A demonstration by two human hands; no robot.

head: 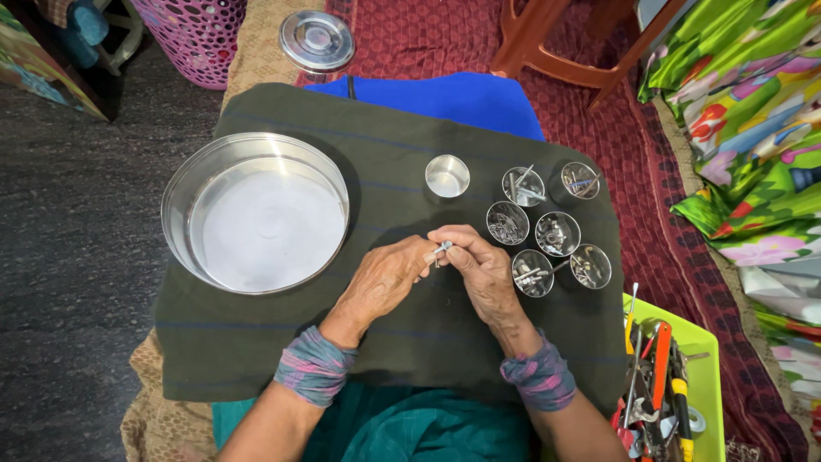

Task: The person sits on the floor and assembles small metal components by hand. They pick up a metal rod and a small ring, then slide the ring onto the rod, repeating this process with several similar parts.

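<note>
Fingers [451, 253] of both hands around bolt [441, 249]

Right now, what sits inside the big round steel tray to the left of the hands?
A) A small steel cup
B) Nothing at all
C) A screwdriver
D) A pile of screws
B: the big round steel tray shows only its bare shiny bottom, while the screws and bolts lie in the small steel cups to the right, and both hands pinch a small bolt between them.
</note>
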